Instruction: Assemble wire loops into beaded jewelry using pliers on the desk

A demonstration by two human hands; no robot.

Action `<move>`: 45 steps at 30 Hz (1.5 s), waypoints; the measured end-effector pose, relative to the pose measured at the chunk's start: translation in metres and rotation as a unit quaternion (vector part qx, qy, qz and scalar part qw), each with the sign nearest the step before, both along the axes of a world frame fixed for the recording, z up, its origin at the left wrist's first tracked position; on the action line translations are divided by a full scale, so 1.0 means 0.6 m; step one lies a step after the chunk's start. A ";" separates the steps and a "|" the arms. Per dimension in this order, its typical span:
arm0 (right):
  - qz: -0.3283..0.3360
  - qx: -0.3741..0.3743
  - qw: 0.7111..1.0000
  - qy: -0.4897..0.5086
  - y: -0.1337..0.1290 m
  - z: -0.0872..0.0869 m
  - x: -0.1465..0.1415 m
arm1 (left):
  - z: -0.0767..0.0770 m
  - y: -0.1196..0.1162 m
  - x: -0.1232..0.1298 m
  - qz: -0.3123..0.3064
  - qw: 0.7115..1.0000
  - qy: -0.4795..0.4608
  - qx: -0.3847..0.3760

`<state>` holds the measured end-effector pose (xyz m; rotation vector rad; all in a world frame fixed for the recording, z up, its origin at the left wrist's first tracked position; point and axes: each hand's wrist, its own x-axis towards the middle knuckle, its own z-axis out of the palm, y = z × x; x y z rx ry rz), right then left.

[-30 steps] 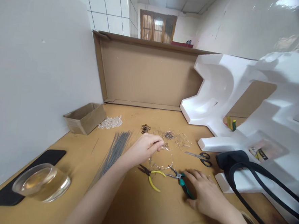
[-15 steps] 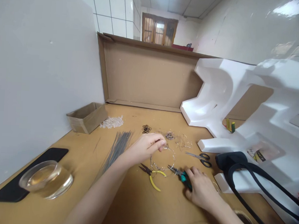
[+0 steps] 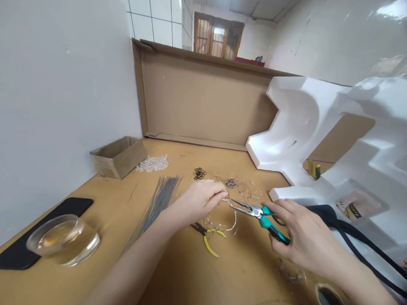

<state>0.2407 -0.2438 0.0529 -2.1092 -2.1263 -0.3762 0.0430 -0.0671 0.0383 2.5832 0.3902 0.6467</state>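
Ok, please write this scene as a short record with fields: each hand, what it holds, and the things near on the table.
left hand: left hand, fingers pinched on a wire ring
right hand: right hand, grips the green-handled pliers, tips pointing at the left fingers
under the hands: yellow-handled pliers, lying on the table
left of the hands: bundle of thin grey rods, glass bowl, small cardboard box
behind the hands: dark small rings, clear beads
right side: white foam block
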 end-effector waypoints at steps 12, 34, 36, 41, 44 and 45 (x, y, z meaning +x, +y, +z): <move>0.008 -0.029 0.999 -0.034 0.015 0.028 -0.013 | 0.006 -0.004 0.002 -0.001 0.999 0.016 0.028; -0.013 -0.055 0.998 -0.006 0.013 0.031 -0.022 | 0.008 -0.004 0.002 -0.003 0.999 0.024 0.048; -0.021 -0.068 0.997 -0.003 0.013 0.031 -0.022 | 0.008 -0.004 0.002 -0.006 0.998 0.024 0.051; -0.019 -0.080 0.997 0.015 0.013 0.031 -0.021 | 0.005 -0.005 0.002 -0.007 0.998 0.022 0.057; -0.006 -0.077 0.997 0.029 0.013 0.030 -0.019 | 0.005 -0.006 0.003 -0.006 0.998 0.023 0.064; -0.002 -0.075 0.997 0.033 0.013 0.029 -0.019 | 0.005 -0.006 0.003 -0.007 0.998 0.023 0.066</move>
